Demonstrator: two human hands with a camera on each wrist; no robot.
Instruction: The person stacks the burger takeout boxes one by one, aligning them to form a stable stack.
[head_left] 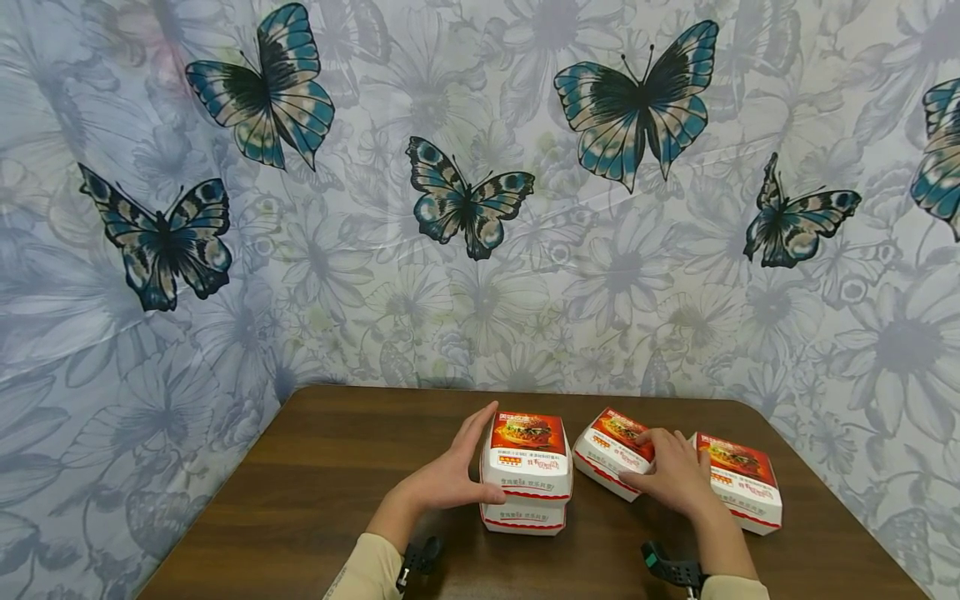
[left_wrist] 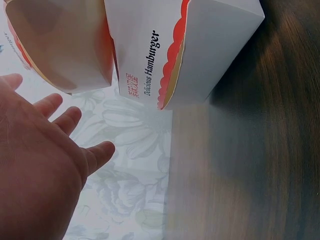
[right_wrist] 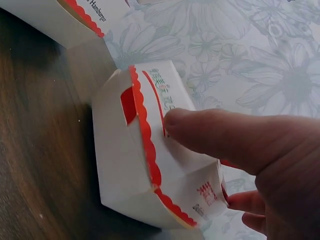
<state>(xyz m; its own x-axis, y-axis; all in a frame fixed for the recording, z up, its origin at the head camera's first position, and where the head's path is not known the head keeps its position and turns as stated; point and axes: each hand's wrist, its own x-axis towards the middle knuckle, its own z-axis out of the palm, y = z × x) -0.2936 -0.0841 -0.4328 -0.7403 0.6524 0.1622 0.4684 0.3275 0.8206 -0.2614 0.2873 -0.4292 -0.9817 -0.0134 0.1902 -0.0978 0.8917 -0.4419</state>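
Observation:
Two white-and-red hamburger boxes stand stacked, the upper box (head_left: 527,467) over the lower box (head_left: 522,518). Beside them on the left is my left hand (head_left: 450,482), its fingers spread and extended; in the left wrist view, a gap shows between the fingers and the upper box (left_wrist: 65,45). My right hand (head_left: 675,473) holds a turned hamburger box (head_left: 609,457) just right of the stack. From the right wrist, its thumb presses on the lid of that box (right_wrist: 122,160), while other fingertips reach its side.
Another hamburger box (head_left: 742,477) sits to the right of my right hand, close to it. All the boxes are on a dark brown wooden table (head_left: 337,442). Behind its far edge hangs a floral cloth (head_left: 360,292) with butterflies.

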